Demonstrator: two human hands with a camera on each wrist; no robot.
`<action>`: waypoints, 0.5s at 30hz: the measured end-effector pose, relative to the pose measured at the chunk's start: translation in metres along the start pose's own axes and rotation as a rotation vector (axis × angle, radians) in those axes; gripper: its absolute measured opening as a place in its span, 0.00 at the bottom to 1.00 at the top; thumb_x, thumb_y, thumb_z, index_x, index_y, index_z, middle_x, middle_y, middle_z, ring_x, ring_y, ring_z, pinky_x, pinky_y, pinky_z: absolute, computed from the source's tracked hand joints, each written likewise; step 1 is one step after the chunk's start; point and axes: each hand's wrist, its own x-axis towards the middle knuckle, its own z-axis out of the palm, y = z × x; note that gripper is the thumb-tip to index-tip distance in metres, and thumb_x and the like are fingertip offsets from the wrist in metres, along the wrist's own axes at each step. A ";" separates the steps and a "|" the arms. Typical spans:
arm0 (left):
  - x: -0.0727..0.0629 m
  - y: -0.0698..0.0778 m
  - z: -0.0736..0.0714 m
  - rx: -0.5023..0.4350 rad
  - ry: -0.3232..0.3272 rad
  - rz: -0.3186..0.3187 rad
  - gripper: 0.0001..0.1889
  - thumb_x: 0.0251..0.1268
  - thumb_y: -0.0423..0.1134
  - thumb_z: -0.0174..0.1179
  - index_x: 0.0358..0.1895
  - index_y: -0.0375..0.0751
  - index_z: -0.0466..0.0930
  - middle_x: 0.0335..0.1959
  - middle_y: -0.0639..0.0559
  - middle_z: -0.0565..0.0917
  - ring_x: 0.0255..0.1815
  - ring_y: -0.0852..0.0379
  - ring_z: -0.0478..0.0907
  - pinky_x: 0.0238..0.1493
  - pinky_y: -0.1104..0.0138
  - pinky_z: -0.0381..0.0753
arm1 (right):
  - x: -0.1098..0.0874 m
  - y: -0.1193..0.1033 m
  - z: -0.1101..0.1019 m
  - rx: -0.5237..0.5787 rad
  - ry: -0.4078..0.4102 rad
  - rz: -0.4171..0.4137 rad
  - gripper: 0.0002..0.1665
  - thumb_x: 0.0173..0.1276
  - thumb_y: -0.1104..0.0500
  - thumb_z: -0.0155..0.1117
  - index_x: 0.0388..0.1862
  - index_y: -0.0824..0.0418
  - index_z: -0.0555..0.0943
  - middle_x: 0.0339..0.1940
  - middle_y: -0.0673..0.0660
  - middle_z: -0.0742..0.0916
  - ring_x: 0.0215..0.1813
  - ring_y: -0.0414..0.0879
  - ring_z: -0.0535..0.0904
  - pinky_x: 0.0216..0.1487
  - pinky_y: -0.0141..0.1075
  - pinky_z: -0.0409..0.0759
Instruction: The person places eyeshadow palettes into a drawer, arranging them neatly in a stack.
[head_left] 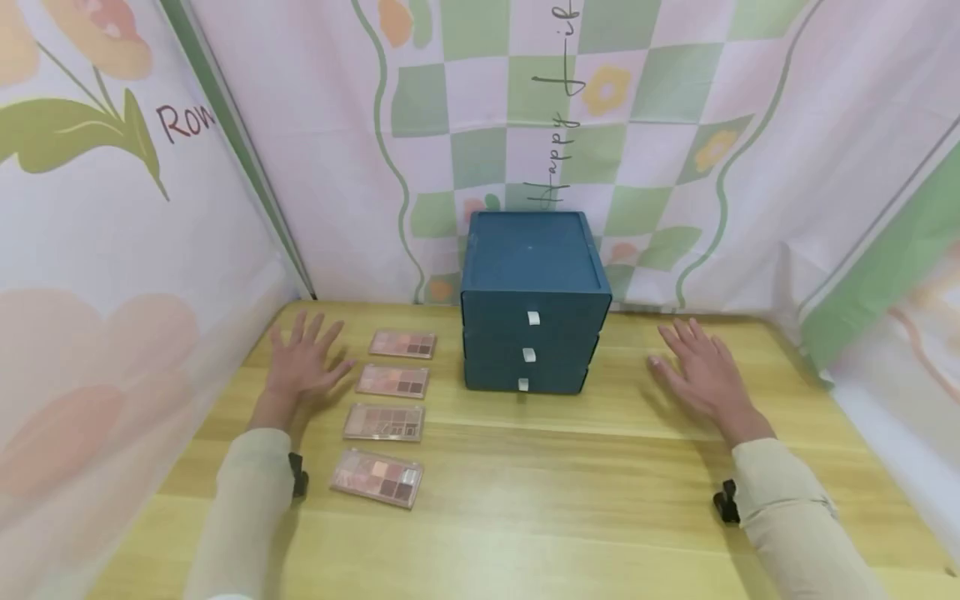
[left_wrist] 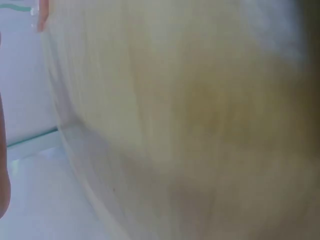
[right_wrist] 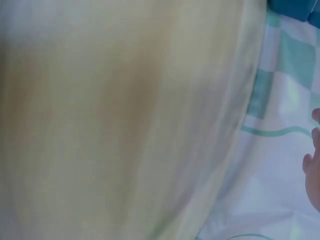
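Note:
My left hand (head_left: 302, 364) is spread with straight fingers over the left side of the table, holding nothing. Just right of it, a column of several eyeshadow palettes runs toward me: the farthest palette (head_left: 402, 344), a second (head_left: 392, 381), a third (head_left: 384, 422), and the nearest one (head_left: 377, 478), slightly turned. Over the right side, my right hand (head_left: 703, 372) has its fingers extended, also with nothing in it. Between the hands, toward the back, stands a dark blue drawer box (head_left: 536, 342) with three closed drawers and small white pulls. In the right wrist view, some fingers (right_wrist: 315, 145) show at the edge.
The wooden table (head_left: 540, 500) meets a checkered curtain (head_left: 480, 158) right behind the drawer box. A flowered curtain (head_left: 112, 275) borders the left side, and another curtain with a green band (head_left: 885, 258) hangs on the right. Black wrist mounts sit on both sleeves.

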 end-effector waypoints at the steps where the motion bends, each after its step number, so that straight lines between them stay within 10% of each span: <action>1: 0.000 0.001 -0.002 0.001 0.002 0.003 0.43 0.71 0.73 0.40 0.81 0.51 0.53 0.83 0.35 0.51 0.84 0.29 0.40 0.75 0.25 0.38 | 0.000 -0.002 0.000 0.002 0.009 -0.003 0.41 0.80 0.39 0.45 0.80 0.64 0.60 0.81 0.74 0.61 0.82 0.72 0.51 0.76 0.72 0.49; 9: -0.006 0.016 -0.023 -0.031 0.002 -0.009 0.42 0.71 0.70 0.44 0.80 0.50 0.56 0.83 0.35 0.52 0.84 0.28 0.40 0.76 0.26 0.34 | 0.009 -0.023 -0.022 0.033 0.085 -0.078 0.40 0.80 0.41 0.48 0.80 0.63 0.60 0.80 0.72 0.65 0.80 0.73 0.56 0.74 0.70 0.56; 15: -0.008 0.060 -0.048 -0.101 0.058 0.017 0.40 0.70 0.67 0.49 0.78 0.49 0.61 0.81 0.37 0.60 0.82 0.28 0.49 0.77 0.27 0.39 | 0.021 -0.045 -0.047 0.214 0.067 -0.133 0.38 0.81 0.47 0.50 0.81 0.65 0.58 0.82 0.70 0.61 0.83 0.70 0.53 0.79 0.67 0.53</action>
